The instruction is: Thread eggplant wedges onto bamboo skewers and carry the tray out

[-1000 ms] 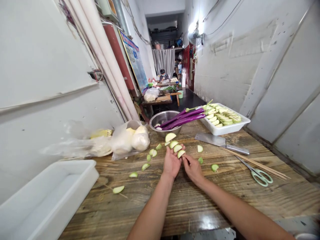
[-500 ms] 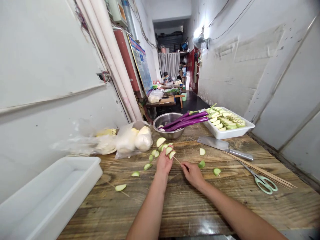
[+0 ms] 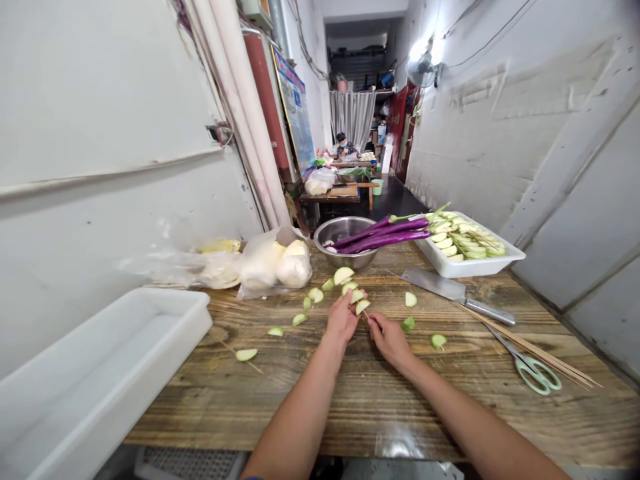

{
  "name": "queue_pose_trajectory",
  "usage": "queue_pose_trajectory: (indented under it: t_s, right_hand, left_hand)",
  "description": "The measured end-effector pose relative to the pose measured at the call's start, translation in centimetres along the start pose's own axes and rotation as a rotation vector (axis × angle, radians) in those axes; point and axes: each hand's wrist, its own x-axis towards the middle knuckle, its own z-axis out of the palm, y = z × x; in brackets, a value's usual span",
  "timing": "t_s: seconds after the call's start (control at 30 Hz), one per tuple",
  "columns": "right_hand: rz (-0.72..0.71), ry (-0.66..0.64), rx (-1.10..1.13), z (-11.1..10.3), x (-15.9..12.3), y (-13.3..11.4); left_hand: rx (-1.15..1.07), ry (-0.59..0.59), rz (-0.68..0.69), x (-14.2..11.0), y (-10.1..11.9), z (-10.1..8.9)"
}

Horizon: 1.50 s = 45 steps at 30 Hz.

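My left hand [image 3: 343, 321] is closed around pale green eggplant slices, one half-round slice [image 3: 363, 307] showing at its fingertips. In my right hand [image 3: 389, 339] the fingers pinch a thin wooden skewer [image 3: 367, 315], whose visible end meets that slice. How deep the skewer goes inside the slices is hidden by my fingers. Loose slices lie on the table around my left hand, among them a large one [image 3: 344, 275]. Another slice [image 3: 247, 355] farther left rests over a skewer. To the right of my hands are a few more pieces, including a green end piece [image 3: 408, 324].
A steel bowl [image 3: 345, 260] with whole purple eggplants [image 3: 385, 238] stands ahead. At right are a white tray [image 3: 475, 268] of skewered slices, a cleaver [image 3: 435, 283], skewers [image 3: 540, 353] and scissors [image 3: 537, 375]. A white bin [image 3: 195, 317] and bagged food [image 3: 275, 263] are left. A person [image 3: 345, 145] sits far back.
My right hand has come closer to my left, and less bare skewer shows between them. The camera view has shifted, so the scene sits farther right.
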Motion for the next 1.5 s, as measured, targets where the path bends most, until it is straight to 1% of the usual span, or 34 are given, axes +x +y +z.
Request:
queue_pose_trajectory:
  t_s: [0.17,0.3,0.43,0.53,0.6,0.73,0.9,0.97,1.1,1.2,1.3,1.4,1.5]
  right_hand:
    - [0.021,-0.002,0.023,-0.1,0.1,-0.2]
    - [0.005,0.036,0.063,0.0,0.0,-0.1]
    - [-0.051,0.044,0.047,0.2,-0.2,0.1]
    - [-0.093,-0.007,0.039,0.1,-0.5,0.0]
    - [-0.108,-0.047,0.044,0.0,-0.6,-0.2]
    - [-0.125,-0.078,0.024,0.0,-0.8,-0.4]
    - [-0.13,-0.054,0.005,0.1,-1.0,-0.3]
    - [-0.123,-0.048,-0.009,0.2,-1.0,-0.3]
    - [-0.113,-0.038,-0.031,0.2,-1.0,-0.4]
    - [-0.108,-0.033,-0.012,0.2,-1.0,-0.4]
    - [-0.09,0.025,-0.004,0.4,-0.8,-0.3]
    - [-0.038,0.154,0.007,0.6,-0.4,-0.1]
    - [0.002,0.208,0.031,0.7,0.0,0.1]
  left_hand:
    - [0.06,-0.052,0.013,-0.6,-0.8,0.6]
    - [0.021,-0.053,-0.01,-0.6,-0.3,0.9]
    - [-0.066,0.005,0.077,0.2,1.4,0.2]
    - [-0.092,0.061,0.139,0.7,2.6,-0.4]
    - [-0.087,0.067,0.166,0.7,3.1,-0.6]
    - [-0.066,0.059,0.192,0.5,3.4,-0.7]
    - [-0.08,0.142,0.182,0.6,3.1,-0.5]
    - [-0.075,0.157,0.191,0.7,2.8,-0.5]
    - [-0.042,0.103,0.167,0.8,2.2,-0.5]
    - [-0.051,0.098,0.171,0.8,1.9,-0.4]
    - [-0.085,0.077,0.128,0.4,1.7,0.0]
    - [-0.048,-0.031,0.026,-0.3,0.8,0.7]
    - [0.061,-0.132,-0.023,-1.2,-0.5,1.2]
